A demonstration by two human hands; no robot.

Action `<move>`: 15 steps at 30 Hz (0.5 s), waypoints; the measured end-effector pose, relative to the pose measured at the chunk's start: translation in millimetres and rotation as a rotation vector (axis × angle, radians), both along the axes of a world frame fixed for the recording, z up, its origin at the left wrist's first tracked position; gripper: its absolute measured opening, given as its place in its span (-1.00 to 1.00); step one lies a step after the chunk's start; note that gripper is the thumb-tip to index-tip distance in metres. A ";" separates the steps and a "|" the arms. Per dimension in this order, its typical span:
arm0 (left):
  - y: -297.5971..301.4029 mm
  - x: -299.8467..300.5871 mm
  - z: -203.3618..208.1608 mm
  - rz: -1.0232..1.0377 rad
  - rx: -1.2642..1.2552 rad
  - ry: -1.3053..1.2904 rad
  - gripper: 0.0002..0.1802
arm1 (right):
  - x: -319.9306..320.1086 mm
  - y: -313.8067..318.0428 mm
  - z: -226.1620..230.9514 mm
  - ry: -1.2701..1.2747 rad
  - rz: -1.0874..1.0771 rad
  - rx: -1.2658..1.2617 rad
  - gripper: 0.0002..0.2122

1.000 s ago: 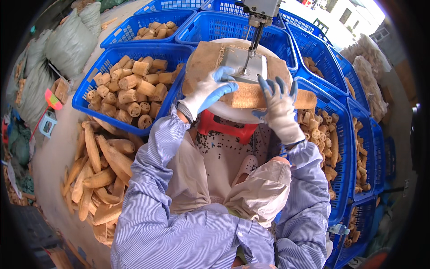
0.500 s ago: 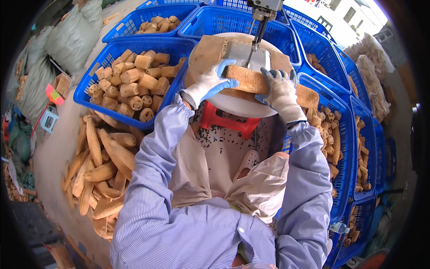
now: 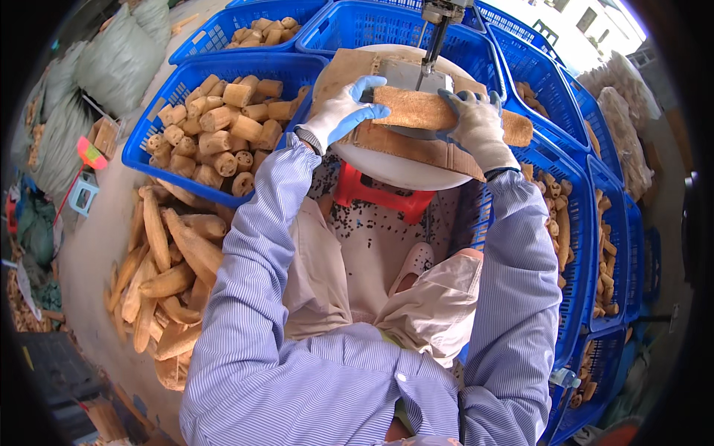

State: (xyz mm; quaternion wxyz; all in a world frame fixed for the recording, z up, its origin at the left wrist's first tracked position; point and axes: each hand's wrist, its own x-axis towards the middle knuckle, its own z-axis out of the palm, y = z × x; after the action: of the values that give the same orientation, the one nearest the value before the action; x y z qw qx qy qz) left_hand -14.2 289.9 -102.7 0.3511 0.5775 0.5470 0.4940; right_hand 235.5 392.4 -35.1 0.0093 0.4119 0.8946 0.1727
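The person's two gloved hands hold a dried loofah point(image 3: 413, 109) lengthwise, one toward each end. The left hand point(image 3: 342, 113) grips its left end, with the thumb on the near side and the fingers on the far side. The right hand point(image 3: 480, 128) is clasped over it right of the middle, palm down, fingers across the far edge and thumb on the near side; the loofah's right end sticks out past this hand. Both gloves are white with blue fingertips.

The loofah lies across the near side of a metal plate point(image 3: 398, 73), just below the thin rod point(image 3: 422, 80) that comes down from a machine head point(image 3: 445, 11). Whether rod and loofah touch is hard to tell. Brown cardboard point(image 3: 398, 141) surrounds the plate on a white round platform point(image 3: 405, 177), and a red plastic stool point(image 3: 383, 197) shows beneath its near edge. Black specks are scattered on the floor point(image 3: 364, 286) there.

To the left, a blue crate point(image 3: 135, 157) holds short cut loofah pieces point(image 3: 219, 141), some with their hollow ends showing. Nearer the person, whole loofahs point(image 3: 163, 279) lie heaped on the floor. On the right, another blue crate point(image 3: 579, 245) holds more loofah pieces, partly hidden behind the right striped sleeve point(image 3: 513, 275). Pale sacks point(image 3: 123, 63) slump at the far left.
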 end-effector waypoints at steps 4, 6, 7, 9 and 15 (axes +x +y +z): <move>2.2 1.0 -5.6 0.043 0.037 -0.007 -0.29 | 2.0 3.0 -14.9 0.025 0.035 0.077 -0.22; 1.2 4.2 -4.7 0.035 0.081 -0.027 -0.31 | 0.3 2.8 -13.9 0.000 0.010 0.052 -0.17; 1.8 7.2 -3.4 0.028 0.099 -0.077 -0.32 | 1.0 4.7 -15.4 0.015 0.012 0.064 -0.17; 7.7 4.8 -9.9 0.026 0.123 -0.097 -0.31 | -2.1 6.8 -16.1 0.026 0.015 0.070 -0.16; 28.0 -2.3 -24.6 0.023 0.212 -0.065 -0.32 | -9.6 19.0 -18.5 -0.010 -0.032 0.044 -0.17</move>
State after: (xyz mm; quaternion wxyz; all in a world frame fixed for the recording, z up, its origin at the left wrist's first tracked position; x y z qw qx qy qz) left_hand -16.5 317.9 -127.3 0.3001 0.5887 0.4867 0.5714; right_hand 225.9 411.4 -53.6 0.0074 0.4256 0.8837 0.1945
